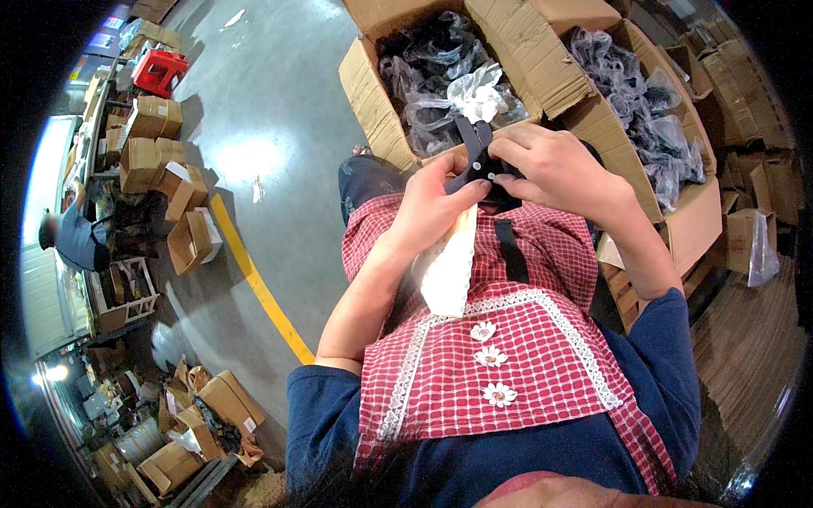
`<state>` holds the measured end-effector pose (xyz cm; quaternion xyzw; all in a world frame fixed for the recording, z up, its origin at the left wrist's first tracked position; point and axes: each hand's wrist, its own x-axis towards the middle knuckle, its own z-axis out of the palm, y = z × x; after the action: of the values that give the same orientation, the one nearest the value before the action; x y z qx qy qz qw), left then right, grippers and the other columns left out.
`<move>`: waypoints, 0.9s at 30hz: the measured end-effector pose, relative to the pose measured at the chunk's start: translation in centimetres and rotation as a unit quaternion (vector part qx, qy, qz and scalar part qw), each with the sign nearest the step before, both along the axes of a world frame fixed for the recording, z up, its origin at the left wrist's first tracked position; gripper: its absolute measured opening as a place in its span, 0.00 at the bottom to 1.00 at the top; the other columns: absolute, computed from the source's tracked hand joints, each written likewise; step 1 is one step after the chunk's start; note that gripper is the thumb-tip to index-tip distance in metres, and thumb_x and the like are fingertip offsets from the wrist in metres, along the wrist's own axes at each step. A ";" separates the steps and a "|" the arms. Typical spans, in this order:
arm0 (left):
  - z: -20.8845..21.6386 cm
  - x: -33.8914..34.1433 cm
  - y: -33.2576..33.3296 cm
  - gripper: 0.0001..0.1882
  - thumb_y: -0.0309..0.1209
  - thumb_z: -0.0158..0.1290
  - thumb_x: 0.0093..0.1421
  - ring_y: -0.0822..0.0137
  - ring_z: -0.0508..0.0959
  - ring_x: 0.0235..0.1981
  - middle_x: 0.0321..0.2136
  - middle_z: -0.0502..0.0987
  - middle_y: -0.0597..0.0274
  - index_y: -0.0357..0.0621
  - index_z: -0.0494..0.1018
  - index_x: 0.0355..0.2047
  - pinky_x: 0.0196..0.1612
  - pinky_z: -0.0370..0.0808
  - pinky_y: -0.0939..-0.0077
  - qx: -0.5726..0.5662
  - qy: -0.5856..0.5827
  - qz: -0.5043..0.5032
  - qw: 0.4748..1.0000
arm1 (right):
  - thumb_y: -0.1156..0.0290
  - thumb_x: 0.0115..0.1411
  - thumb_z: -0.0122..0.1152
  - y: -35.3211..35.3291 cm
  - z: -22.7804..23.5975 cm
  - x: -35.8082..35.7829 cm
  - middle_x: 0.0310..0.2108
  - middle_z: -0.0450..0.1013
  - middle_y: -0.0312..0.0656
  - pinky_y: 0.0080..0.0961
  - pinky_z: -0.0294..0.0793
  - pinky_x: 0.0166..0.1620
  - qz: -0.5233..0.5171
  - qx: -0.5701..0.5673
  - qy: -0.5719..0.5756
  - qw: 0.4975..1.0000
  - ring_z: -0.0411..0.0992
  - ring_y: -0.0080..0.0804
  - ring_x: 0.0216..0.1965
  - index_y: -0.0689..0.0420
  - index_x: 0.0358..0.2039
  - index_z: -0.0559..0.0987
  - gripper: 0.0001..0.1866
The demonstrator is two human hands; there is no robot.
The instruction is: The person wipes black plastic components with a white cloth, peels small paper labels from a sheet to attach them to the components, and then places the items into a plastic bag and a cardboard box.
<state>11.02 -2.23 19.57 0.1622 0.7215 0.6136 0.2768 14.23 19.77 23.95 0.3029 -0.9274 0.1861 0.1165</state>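
My left hand (434,196) and right hand (550,165) pinch one dark strap (477,157). Two open cartons (366,103) of plastic bags (440,52) stand ahead.

The apron (453,351) is red with a white check, its lace (579,352) and flowers (489,356) white — the strip (476,147) near-black with pale dots (477,166), the floor (284,93) grey, its line (256,275) yellow.

Left forearm (368,292) and right forearm (639,241) extend bare from near to far, converging; left hand (434,201) and right hand (550,165) close together, both pinching.
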 end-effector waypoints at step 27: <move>-1.3 0.0 -0.1 0.16 0.31 0.62 0.59 0.79 0.75 0.31 0.31 0.78 0.65 0.31 0.75 0.42 0.32 0.72 0.81 0.072 -0.101 -0.032 0.992 | 0.67 0.54 0.67 0.3 0.2 0.0 0.37 0.77 0.42 0.35 0.78 0.37 0.017 0.030 -0.047 0.998 0.78 0.41 0.39 0.59 0.37 0.77 0.12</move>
<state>11.05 -2.31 18.24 0.1423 0.6381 0.6683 0.3549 14.21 20.06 24.17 0.3128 -0.9318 0.1739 0.0609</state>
